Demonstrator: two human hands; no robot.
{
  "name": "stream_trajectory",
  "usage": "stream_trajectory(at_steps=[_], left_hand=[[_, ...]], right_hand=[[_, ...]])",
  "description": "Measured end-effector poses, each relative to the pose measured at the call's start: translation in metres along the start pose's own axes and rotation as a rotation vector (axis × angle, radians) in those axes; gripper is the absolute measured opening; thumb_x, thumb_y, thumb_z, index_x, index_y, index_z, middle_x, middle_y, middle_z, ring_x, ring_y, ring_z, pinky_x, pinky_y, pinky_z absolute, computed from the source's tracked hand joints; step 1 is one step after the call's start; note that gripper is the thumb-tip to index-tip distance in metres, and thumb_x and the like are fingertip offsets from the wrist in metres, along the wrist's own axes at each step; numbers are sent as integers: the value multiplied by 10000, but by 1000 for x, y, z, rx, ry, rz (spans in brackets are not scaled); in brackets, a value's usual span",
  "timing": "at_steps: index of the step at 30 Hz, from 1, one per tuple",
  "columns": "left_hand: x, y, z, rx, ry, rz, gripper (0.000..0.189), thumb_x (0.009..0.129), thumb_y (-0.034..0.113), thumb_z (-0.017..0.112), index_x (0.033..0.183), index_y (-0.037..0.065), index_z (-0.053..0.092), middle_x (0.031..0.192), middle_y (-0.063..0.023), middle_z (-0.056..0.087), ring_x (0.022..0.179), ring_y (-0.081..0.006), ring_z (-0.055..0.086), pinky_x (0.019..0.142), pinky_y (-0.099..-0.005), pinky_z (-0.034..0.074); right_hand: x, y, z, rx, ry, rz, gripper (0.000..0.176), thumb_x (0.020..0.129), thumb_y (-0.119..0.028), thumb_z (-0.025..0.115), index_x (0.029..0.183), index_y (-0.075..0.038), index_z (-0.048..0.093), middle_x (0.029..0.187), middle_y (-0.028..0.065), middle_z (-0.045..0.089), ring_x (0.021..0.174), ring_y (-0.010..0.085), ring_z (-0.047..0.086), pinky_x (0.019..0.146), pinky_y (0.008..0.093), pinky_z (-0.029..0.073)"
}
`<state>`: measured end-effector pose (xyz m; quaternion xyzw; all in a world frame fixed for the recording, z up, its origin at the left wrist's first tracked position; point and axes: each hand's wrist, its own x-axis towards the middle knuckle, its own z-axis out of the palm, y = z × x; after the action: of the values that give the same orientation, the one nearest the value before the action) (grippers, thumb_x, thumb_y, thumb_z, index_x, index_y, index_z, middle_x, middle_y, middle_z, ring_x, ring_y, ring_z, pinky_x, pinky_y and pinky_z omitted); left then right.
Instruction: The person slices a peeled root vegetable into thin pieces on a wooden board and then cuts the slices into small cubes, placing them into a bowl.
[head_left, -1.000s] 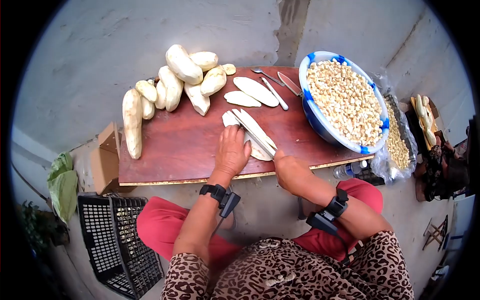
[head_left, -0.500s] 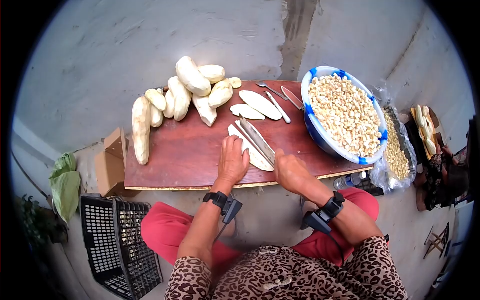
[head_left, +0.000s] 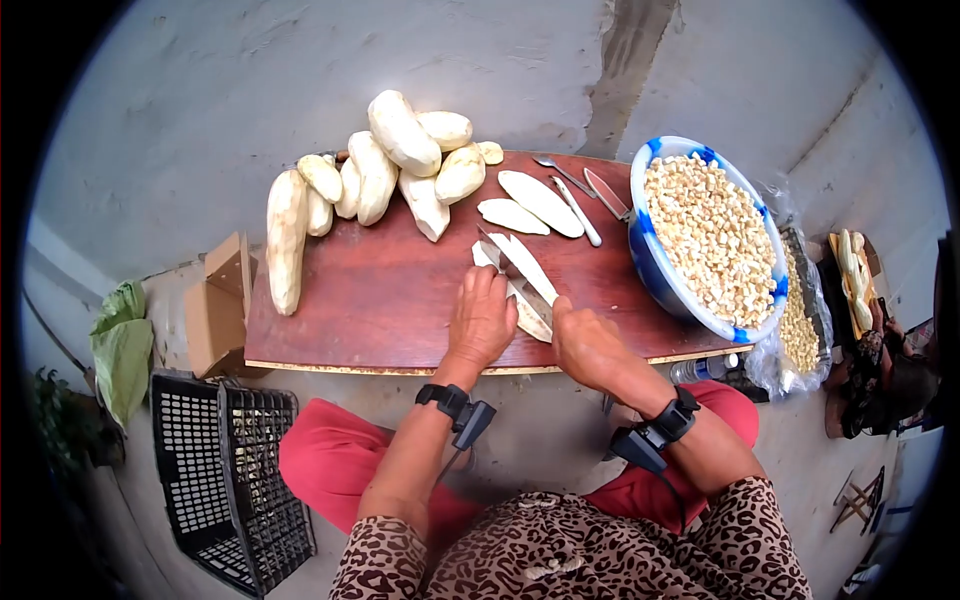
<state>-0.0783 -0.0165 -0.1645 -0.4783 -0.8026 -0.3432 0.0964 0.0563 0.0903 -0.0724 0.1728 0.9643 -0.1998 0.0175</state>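
Near the front edge of the red-brown table (head_left: 340, 335), my right hand (head_left: 590, 345) is wrapped round the handle of a knife (head_left: 522, 268). Its blade points away and to the left, between pale root slices (head_left: 530, 262). My left hand (head_left: 482, 318) presses with bent fingers on the left slice (head_left: 530, 318). Two more cut slices (head_left: 542, 203) lie just behind. Several whole peeled roots (head_left: 403, 133) are piled at the back left, one long root (head_left: 287, 243) at the far left.
A blue and white bowl (head_left: 650, 255) of small diced pieces stands at the table's right. A white-handled knife (head_left: 576, 212), a red blade (head_left: 606, 193) and a spoon (head_left: 563, 175) lie beside it. Black crate (head_left: 235, 485) at lower left; cardboard box (head_left: 217, 310) beside the table; another person's hand (head_left: 878, 316) at far right.
The knife blade stands between slices that have parted further, the right one tilted away. The whole view has shifted slightly.
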Motion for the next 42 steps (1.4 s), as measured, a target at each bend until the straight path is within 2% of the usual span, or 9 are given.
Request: stream_trajectory(at_steps=[1,7,13,16,19,25,28,34,42], left_hand=[[0,0,0,1,-1,0,346,781,89,625,1089,-40,533,1139,-186,495,1112,-361,459,959,-441,404],[0,-1,-1,0,-25,-11,322,789,90,614,1077,-29,532,1140,-178,497,1109,-357,461,944,-442,417],[0,2,1,37,-21,-34,276,796,114,606,1032,-11,535,1120,-169,506,1091,-348,466,938,-440,410],[0,0,4,79,-5,-17,271,789,127,613,1016,-4,543,1112,-159,518,1091,-331,470,938,-437,402],[-2,1,5,112,22,8,291,793,134,607,1037,-10,538,1127,-170,512,1087,-343,470,941,-449,387],[-2,1,5,131,20,10,323,778,135,624,1055,-9,541,1139,-167,515,1106,-336,468,953,-447,375],[-2,2,7,171,46,19,289,778,152,641,1016,14,550,1120,-142,524,1096,-303,472,957,-444,374],[-1,2,7,155,11,7,325,786,129,620,1071,-11,549,1140,-169,525,1123,-335,469,970,-445,368],[-9,1,2,58,-6,0,342,822,105,595,1131,-32,543,1197,-194,512,1187,-361,453,1027,-449,356]], right_hand=[[2,0,2,14,32,-20,89,865,-37,495,867,50,474,666,302,602,656,480,622,602,560,490],[34,-2,9,23,7,-33,154,864,-69,494,925,72,505,772,306,644,753,462,658,668,531,524],[51,-13,19,-11,65,-36,170,877,-110,483,900,52,530,808,296,658,779,442,668,697,508,539],[48,-13,15,-27,55,-34,176,871,-101,491,917,60,543,829,306,656,807,435,671,716,494,543],[33,-9,1,15,-37,8,182,859,-78,508,939,85,522,838,327,640,817,498,633,729,546,504],[-17,-2,-18,-18,-127,14,154,856,-28,466,938,92,518,814,337,631,803,502,631,728,540,502],[-32,3,-19,-6,-138,28,149,858,-32,467,931,88,514,793,334,630,769,494,634,706,541,504],[-30,9,12,-26,-108,98,151,827,-12,498,958,62,510,865,299,657,830,443,664,738,502,526],[-25,18,14,50,-19,55,143,838,-18,484,955,62,498,863,309,650,829,457,655,749,516,517]])
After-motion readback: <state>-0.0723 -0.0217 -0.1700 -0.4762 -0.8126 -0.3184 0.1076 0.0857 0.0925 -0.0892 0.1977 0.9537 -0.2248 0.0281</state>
